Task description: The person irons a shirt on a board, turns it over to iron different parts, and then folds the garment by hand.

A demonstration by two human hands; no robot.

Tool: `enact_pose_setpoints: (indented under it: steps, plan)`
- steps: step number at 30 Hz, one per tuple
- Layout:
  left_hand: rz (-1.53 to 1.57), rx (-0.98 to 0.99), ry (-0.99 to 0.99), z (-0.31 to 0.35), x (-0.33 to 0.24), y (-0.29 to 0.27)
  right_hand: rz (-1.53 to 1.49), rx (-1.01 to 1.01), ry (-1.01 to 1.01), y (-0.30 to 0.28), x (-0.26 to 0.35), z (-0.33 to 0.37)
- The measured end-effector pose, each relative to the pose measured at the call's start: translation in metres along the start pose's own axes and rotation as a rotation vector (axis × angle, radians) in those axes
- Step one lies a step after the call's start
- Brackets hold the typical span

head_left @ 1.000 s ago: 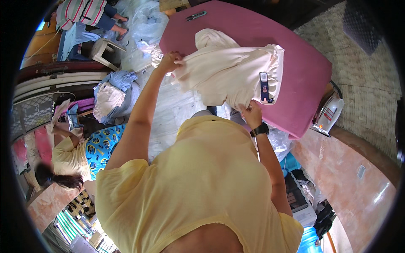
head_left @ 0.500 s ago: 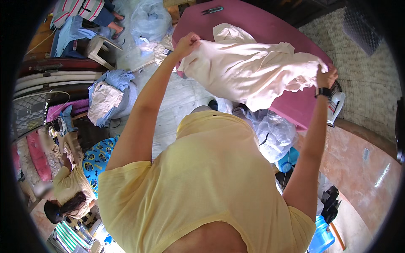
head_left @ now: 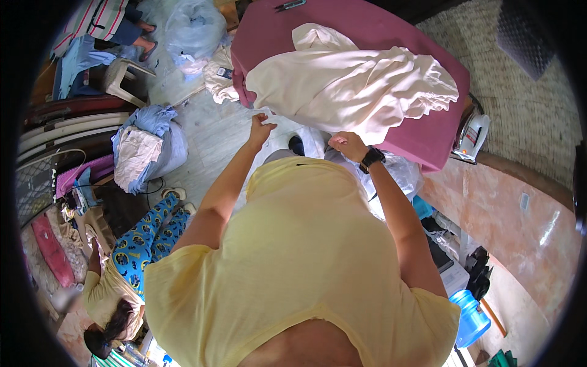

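Observation:
A cream garment (head_left: 342,82) lies spread and wrinkled across a maroon padded ironing table (head_left: 422,147). My left hand (head_left: 262,129) is just off the garment's near left edge, thumb and fingers a little apart with nothing seen between them. Close to the cloth's near edge, my right hand (head_left: 348,147) has its fingers curled in, and I see nothing in them. A dark watch is on that wrist. An iron (head_left: 474,136) stands at the table's right end.
Thread snips (head_left: 290,5) lie at the table's far edge. Clear plastic bags (head_left: 400,174) are below its near side. Left on the floor are a bundle of clothes (head_left: 150,147), a plastic stool (head_left: 125,79) and a big plastic bag (head_left: 192,33). Two other people are at the left.
Both hands have let go of the garment and come back toward my body, the right one also moving far left. The garment now lies flat on the table.

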State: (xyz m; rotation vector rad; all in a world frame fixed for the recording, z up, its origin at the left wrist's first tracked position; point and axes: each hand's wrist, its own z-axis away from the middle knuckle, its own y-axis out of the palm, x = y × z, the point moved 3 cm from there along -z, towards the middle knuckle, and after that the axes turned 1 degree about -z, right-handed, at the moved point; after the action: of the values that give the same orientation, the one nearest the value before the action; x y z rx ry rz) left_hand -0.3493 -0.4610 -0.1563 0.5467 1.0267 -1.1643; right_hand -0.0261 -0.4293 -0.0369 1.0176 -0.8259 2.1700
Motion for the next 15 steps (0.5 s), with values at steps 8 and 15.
enact_pose_setpoints:
  steps: [8, 15]
  plan:
    - [0.623, 0.215, -0.341, -0.047, -0.004, -0.013, -0.348, -0.505, 0.781, -0.015, -0.146, 0.027]
    - [0.386, 0.11, 0.095, -0.046, -0.096, -0.038, -0.834, -0.476, 0.394, -0.023, -0.139, 0.029]
